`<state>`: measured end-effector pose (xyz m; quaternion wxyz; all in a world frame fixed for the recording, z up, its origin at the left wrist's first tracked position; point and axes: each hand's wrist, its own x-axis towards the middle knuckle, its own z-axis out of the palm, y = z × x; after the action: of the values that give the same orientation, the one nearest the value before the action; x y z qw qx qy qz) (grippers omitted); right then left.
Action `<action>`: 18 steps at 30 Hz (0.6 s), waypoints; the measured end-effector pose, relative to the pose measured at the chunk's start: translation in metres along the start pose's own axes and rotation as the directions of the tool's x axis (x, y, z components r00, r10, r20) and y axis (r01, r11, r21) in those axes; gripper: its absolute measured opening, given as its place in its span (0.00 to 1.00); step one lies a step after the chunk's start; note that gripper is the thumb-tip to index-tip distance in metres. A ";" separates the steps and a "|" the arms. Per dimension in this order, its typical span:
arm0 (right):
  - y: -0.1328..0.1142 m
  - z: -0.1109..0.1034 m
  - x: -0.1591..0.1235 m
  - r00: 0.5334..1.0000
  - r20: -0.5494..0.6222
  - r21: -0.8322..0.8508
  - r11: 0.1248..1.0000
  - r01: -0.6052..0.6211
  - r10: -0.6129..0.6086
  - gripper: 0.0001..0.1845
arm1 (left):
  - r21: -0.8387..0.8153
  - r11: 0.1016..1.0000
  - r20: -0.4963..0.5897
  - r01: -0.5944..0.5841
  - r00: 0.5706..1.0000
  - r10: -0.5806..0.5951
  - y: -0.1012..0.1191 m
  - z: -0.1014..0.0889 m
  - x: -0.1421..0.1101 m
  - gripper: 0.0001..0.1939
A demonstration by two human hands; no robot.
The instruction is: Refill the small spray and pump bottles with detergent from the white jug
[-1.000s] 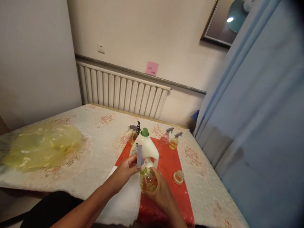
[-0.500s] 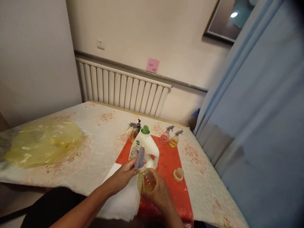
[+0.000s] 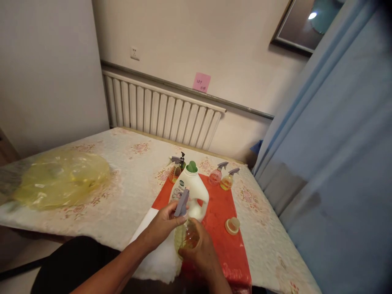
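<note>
My left hand (image 3: 167,222) is closed around the neck of a spray bottle, at its grey trigger head (image 3: 183,203). The clear body of this spray bottle (image 3: 190,237), with yellowish liquid in it, is gripped by my right hand (image 3: 200,249). Just behind it stands a large white detergent jug (image 3: 196,188) with a green spout in its uncapped mouth. A pale cap (image 3: 232,226) lies to the right on the red plastic sheet (image 3: 220,253). White cloth or paper (image 3: 157,257) is spread under my left forearm.
Behind the jug stand a pink spray bottle (image 3: 215,176), a yellow one (image 3: 227,181) and an amber one (image 3: 175,171), near a black pump top (image 3: 183,155). A crumpled yellow plastic bag (image 3: 61,179) covers the table's left. A blue curtain (image 3: 318,143) hangs at right.
The view has shifted slightly, so the scene sits a little further right. Both hands keep their hold on the spray bottle, with hardly any movement.
</note>
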<state>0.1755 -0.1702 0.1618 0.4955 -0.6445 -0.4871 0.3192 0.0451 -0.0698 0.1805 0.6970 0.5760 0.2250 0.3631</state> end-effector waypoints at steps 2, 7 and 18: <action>0.000 0.001 0.001 1.000 -0.001 0.018 1.000 -0.001 0.001 0.36 | -0.026 1.000 -0.005 -0.008 1.000 0.007 -0.001 0.000 0.000 0.21; 0.004 0.002 0.002 0.999 0.012 0.055 0.998 -0.043 0.042 0.36 | -0.091 0.996 0.018 0.003 1.000 -0.002 -0.004 -0.003 -0.002 0.23; 0.008 0.005 -0.002 0.993 0.079 0.110 0.989 -0.097 0.089 0.36 | -0.085 0.995 0.113 0.054 0.993 -0.044 -0.002 -0.008 -0.003 0.28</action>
<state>0.1733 -0.1708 0.1524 0.4975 -0.6249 -0.4556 0.3929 0.0376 -0.0666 0.1764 0.7416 0.5584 0.1839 0.3230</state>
